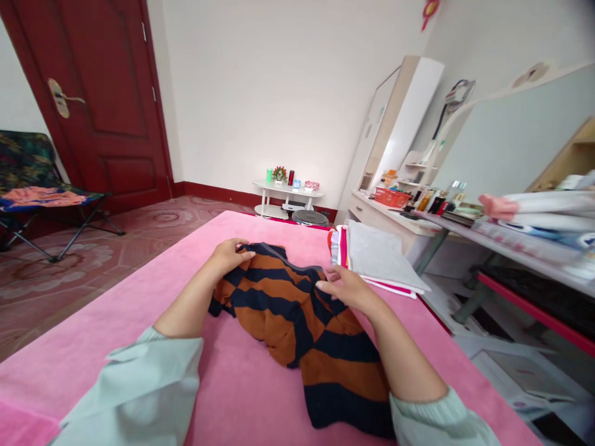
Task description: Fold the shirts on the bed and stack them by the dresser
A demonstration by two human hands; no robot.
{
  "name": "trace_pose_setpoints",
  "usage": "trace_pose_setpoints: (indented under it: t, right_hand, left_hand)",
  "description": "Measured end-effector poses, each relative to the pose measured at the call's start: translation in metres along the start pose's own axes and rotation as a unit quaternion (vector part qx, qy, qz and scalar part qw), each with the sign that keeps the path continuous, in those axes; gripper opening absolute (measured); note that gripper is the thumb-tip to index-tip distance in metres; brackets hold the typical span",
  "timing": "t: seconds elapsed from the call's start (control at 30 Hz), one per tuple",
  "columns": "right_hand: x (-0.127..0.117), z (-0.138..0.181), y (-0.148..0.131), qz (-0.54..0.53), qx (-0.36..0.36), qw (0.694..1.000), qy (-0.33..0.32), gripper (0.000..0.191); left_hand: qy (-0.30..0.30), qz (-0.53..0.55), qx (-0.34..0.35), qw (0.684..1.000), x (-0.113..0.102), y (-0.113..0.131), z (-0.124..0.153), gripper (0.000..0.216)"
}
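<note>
A brown and navy striped shirt (274, 297) lies crumpled on the pink bed cover (242, 402), with one sleeve spread toward me at the lower right. My left hand (229, 255) pinches its upper left edge between thumb and fingers. At the other end of the grey-trimmed neckline, my right hand (348, 288) is closed on the cloth by the shoulder. Folds hide part of the shirt's body. Just beyond my right hand, a stack of folded clothes (381, 254) sits on the bed, with a light grey piece on top.
Along the right runs a dressing table (367, 207) with an orange basket (393, 197), bottles and a mirror. Nearer is a shelf (511, 238) piled with cloths. A small white table (288, 189) stands by the far wall. At left, a folding chair (41, 179) holds a garment.
</note>
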State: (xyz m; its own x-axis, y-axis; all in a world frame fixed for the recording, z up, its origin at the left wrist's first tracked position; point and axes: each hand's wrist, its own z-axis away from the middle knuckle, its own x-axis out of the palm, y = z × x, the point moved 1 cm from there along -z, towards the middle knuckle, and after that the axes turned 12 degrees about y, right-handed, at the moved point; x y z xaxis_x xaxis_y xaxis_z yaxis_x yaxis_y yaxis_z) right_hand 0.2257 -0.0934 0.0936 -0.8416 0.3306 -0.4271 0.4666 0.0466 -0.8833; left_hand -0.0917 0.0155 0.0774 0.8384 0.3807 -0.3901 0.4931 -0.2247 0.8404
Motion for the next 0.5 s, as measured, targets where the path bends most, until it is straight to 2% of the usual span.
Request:
trace_pose_setpoints:
  t: [0.1,0.2,0.3,0.4,0.5]
  right_hand:
    - [0.014,0.02,-0.008,0.123,0.003,0.982,-0.144,0.049]
    - [0.029,0.04,-0.019,0.174,-0.003,0.959,-0.225,0.047]
    - [0.043,0.055,-0.026,0.196,-0.042,0.944,-0.262,0.04]
    - [0.048,0.062,-0.031,0.233,-0.089,0.928,-0.278,0.02]
    - [0.04,0.057,-0.036,0.196,-0.079,0.931,-0.299,0.011]
  left_hand:
    - [-0.025,-0.048,-0.016,0.998,-0.002,-0.009,0.0,0.052]
    - [-0.055,-0.085,-0.038,0.994,-0.007,-0.007,0.001,0.055]
    - [-0.111,-0.11,-0.061,0.986,-0.012,0.002,0.005,0.042]
    - [-0.172,-0.109,-0.102,0.974,-0.015,0.016,0.013,0.03]
    - [-0.216,0.014,-0.181,0.959,-0.018,0.033,0.022,0.023]
